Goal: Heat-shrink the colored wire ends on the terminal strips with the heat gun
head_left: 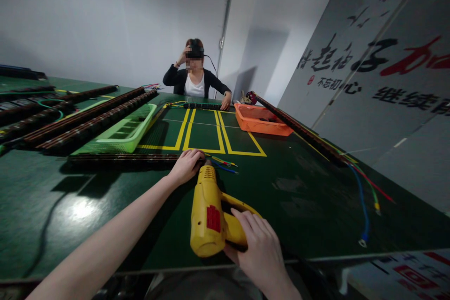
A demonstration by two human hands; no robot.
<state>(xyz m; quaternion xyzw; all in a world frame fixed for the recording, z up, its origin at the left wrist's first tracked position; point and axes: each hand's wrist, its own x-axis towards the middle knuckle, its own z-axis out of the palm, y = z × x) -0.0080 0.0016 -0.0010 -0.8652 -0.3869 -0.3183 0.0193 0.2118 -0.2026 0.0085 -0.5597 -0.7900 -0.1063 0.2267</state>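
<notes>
My right hand (pixel 258 243) is wrapped round the handle of a yellow heat gun (pixel 207 215) with a red label. The gun's nozzle points away from me, at the wire end of a long dark bar (pixel 126 161) lying crosswise on the green table. On that same end rests my left hand (pixel 187 165), fingers closed round it. Yellow, green and blue wires (pixel 225 165) with ring terminals come out to the right of my left hand, just beyond the nozzle.
A light green basket (pixel 131 133) with long dark bars (pixel 94 124) across it stands at the left. Behind the table (pixel 298 215) sits a person (pixel 195 79), one hand on another bar. An orange basket (pixel 262 122) and a long bar (pixel 305 133) with wires are at right.
</notes>
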